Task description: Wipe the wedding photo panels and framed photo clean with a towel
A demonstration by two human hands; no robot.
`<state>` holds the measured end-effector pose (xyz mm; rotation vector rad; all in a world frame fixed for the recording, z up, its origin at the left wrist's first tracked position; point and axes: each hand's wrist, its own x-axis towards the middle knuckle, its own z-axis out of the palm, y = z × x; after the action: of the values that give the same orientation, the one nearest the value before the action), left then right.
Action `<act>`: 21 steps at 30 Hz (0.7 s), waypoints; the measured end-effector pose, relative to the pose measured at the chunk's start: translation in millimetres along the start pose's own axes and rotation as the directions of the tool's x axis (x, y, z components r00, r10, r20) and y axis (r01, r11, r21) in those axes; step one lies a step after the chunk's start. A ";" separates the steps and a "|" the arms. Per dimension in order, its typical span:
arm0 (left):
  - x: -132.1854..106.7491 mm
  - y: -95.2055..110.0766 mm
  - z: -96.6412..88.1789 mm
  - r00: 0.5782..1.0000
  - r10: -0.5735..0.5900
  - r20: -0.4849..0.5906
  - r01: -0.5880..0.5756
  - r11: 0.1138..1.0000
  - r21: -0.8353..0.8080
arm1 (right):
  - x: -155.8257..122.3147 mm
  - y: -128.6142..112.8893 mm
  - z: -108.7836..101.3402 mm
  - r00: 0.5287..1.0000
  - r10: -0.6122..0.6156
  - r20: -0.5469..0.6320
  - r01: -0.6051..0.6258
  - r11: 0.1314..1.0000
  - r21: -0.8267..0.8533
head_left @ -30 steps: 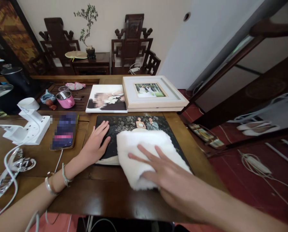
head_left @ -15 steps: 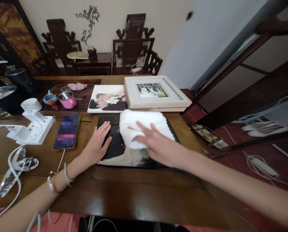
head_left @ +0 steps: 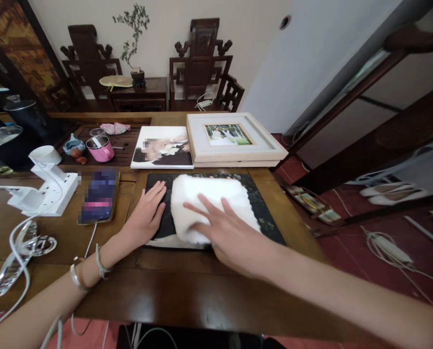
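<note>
A dark photo panel (head_left: 270, 223), with a pale area along its near edge, lies flat on the wooden table. My left hand (head_left: 147, 211) rests on the panel's left edge, fingers stretched out and holding nothing. Over the middle of the panel lies a fluffy white cloth (head_left: 220, 189), hiding much of the picture. My right hand (head_left: 227, 228) presses on this cloth from above with its fingers spread, and the thumb side is tucked into a fold at the cloth's near left edge.
Behind the panel lie a photo print (head_left: 162, 157) and a pale picture frame (head_left: 267, 133) on another frame. To the left are a phone (head_left: 98, 196), a white power strip (head_left: 62, 194), a clear hair claw (head_left: 23, 252), cables and a pink cup (head_left: 100, 149).
My right hand has moved the cloth toward me and slightly left. More of the panel's far right shows, and less of its pale near part. My left hand has stayed put.
</note>
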<state>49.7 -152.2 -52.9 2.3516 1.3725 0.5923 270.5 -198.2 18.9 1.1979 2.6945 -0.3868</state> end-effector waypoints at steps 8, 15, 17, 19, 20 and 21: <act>0.2 -2.1 0.2 1.000 0.006 -0.009 -0.006 1.000 -0.023 | 52.9 28.6 -17.0 0.995 0.030 -0.095 -0.041 0.992 -0.116; 0.1 -2.0 0.1 1.000 0.004 -0.005 -0.004 1.000 -0.002 | -7.1 -22.6 10.5 0.998 -0.034 0.058 0.032 0.999 0.034; 0.2 -1.3 0.2 1.000 0.006 -0.009 -0.006 1.000 0.000 | -25.1 -37.1 23.8 0.993 -0.091 0.073 0.084 0.991 0.102; 0.2 -0.9 0.5 1.000 0.008 -0.011 -0.008 1.000 -0.002 | -34.0 -43.5 30.1 0.987 -0.139 0.080 0.126 0.980 0.152; 0.2 -0.9 0.5 1.000 0.008 -0.011 -0.008 1.000 -0.001 | -34.1 -43.2 29.4 0.986 -0.146 0.086 0.131 0.979 0.158; 0.2 -1.1 0.6 1.000 0.009 -0.012 -0.009 1.000 0.000 | -31.3 -40.6 26.3 0.987 -0.135 0.092 0.120 0.981 0.149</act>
<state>49.4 -151.6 -53.9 2.3587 1.3676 0.6096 262.1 -254.3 8.6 1.0109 2.7015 -0.6518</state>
